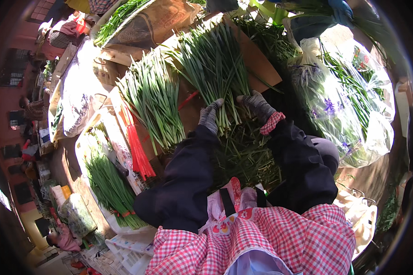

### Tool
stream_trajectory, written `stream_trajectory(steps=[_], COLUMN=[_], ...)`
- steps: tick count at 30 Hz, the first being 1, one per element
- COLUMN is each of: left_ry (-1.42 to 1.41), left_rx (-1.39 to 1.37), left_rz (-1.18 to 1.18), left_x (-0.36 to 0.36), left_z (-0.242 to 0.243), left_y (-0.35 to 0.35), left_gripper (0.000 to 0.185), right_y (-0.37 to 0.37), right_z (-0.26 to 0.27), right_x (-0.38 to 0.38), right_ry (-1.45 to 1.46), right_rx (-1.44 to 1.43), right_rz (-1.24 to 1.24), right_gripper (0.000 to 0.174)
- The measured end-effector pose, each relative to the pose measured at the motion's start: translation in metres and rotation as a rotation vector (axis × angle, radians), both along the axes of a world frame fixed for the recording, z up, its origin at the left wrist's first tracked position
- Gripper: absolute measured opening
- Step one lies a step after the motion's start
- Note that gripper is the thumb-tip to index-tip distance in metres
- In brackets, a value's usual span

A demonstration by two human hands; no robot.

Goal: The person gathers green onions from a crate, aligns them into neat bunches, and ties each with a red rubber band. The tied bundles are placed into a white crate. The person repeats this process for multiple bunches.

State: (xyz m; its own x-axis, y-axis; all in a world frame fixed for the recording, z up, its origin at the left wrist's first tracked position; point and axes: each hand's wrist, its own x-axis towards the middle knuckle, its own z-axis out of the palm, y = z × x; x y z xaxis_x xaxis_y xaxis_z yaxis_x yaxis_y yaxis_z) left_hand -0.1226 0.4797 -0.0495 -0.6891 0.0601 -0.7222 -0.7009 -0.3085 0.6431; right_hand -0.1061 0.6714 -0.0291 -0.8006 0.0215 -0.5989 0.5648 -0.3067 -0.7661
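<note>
Garlic chives (210, 65) lie spread in a loose pile on a brown board (258, 65) in front of me. My left hand (210, 115), in a grey knit glove, rests against the left side of their pale stem ends. At the right side of the same stems is my right hand (258, 105), gloved alike, its fingertips near the stalks. Whether either hand grips any stems is not clear. Another pile of chives (158, 99) lies to the left. Red ties (136, 141) hang over the board's left edge, and one red strip (188, 99) lies between the piles.
A crate at left holds chives bound with a red tie (115, 185). Clear plastic bags of greens (344, 103) stand at right. Loose trimmings (247, 161) lie below my hands. A blue-gloved hand (340, 13) of another person shows at top right; more people are at far left.
</note>
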Motion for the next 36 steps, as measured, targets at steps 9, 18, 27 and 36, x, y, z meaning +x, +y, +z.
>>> stream_trajectory(steps=[9,18,27,36], left_ry=[0.080,0.102,0.084,0.574], left_rx=[0.233,0.184,0.471,0.582], left_rz=[0.088,-0.018,-0.052,-0.368], left_x=[0.003,-0.002,0.004,0.056], left_z=[-0.035,0.020,0.133,0.229], left_y=[0.024,0.002,-0.036,-0.098], left_gripper=[0.019,0.018,0.030,0.052], right_y=[-0.031,0.005,0.012,0.002], right_z=[-0.007,-0.060,-0.009,0.007], right_x=[-0.008,-0.027,-0.026,-0.034], right_ry=[0.207,0.418,0.133,0.068], right_rx=[0.570,0.723,1.174,1.162], right_rz=[0.319,0.609,0.474,0.433], right_gripper=[0.044,0.036,0.031,0.037])
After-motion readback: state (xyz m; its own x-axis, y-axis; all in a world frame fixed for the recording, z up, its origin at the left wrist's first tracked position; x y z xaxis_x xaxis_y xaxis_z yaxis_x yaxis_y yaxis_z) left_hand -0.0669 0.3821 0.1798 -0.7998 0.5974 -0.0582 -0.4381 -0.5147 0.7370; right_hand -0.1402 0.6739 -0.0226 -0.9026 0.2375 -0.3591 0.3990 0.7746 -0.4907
